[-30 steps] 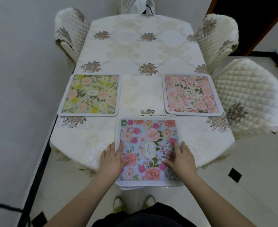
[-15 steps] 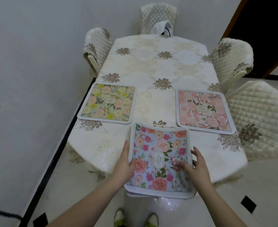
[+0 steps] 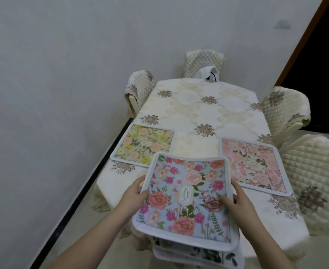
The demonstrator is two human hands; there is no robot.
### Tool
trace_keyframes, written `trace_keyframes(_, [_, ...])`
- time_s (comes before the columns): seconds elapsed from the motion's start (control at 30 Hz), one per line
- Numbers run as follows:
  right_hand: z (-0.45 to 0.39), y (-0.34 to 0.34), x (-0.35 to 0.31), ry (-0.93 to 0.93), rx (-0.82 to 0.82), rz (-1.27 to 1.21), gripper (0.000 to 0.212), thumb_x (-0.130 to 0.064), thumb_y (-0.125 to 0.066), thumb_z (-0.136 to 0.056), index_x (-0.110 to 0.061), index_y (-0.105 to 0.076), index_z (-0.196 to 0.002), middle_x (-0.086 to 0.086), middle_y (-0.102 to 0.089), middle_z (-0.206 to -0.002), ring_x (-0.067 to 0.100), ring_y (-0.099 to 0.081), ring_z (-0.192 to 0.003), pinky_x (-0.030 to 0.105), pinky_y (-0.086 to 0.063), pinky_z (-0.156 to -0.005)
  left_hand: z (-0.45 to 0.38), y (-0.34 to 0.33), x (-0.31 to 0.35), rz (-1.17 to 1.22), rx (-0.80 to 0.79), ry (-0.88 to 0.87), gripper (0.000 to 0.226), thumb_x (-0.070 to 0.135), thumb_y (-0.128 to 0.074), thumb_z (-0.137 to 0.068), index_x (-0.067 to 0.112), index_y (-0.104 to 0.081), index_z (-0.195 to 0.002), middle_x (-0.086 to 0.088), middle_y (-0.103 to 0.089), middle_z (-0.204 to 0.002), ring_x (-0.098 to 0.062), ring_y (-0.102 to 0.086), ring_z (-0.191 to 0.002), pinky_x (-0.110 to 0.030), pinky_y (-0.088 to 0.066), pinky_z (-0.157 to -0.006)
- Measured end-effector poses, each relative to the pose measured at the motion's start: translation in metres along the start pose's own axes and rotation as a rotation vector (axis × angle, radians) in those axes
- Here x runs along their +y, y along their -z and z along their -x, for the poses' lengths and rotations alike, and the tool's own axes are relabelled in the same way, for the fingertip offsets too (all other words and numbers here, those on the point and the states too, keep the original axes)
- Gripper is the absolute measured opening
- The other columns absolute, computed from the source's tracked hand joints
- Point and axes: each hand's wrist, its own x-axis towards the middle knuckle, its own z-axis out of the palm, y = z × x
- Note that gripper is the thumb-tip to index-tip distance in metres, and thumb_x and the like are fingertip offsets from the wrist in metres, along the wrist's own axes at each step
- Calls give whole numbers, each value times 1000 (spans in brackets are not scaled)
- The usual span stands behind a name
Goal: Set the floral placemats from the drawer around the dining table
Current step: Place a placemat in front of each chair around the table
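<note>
A long dining table under a cream embroidered tablecloth (image 3: 198,113) fills the middle of the view, pushed close to the pale wall on its left side, with quilted cream chair covers (image 3: 315,171) drawn up along the right and far end, so each seat marks where a mat belongs. Two square placemats lie flat on the near half: a yellow-and-green floral placemat (image 3: 143,145) at the left edge and a pale pink floral placemat (image 3: 254,167) at the right edge, each squared to its side of the table as for a diner. Between and nearer than these, a light blue placemat with pink and coral roses (image 3: 187,195) is raised off the cloth, its far edge curling upward, apparently the top of a stack, since edges of further mats (image 3: 198,255) show beneath it at the near end. The left hand (image 3: 135,193) pinches its left border, thumb on top, and the right hand (image 3: 235,197) grips the right border likewise; holding both sides keeps the limp mat level. It looks bound for a bare place farther along.
</note>
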Motion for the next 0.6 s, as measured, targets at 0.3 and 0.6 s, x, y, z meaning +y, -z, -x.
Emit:
trace_keyframes(0.3, [-3, 8, -102, 156, -66, -124, 58, -22, -57, -98, -39, -31, -147, 8, -69, -108, 25, -75, -75, 48, -61, -68, 24, 67, 75, 346, 45, -66, 49, -3, -58, -93, 24, -44, -131, -17, -65, -122, -48, -69, -91, -63, -54, -81])
trace_keyframes(0.6, [2, 4, -176, 213, -170, -184, 57, -22, -56, -99, -40, -32, -147, 9, -66, -111, 30, -74, -74, 47, -61, -63, 70, 106, 144, 350, 183, -198, 47, 5, -62, -91, 29, -51, -130, -16, -71, -112, -43, -72, -87, -46, -62, -62])
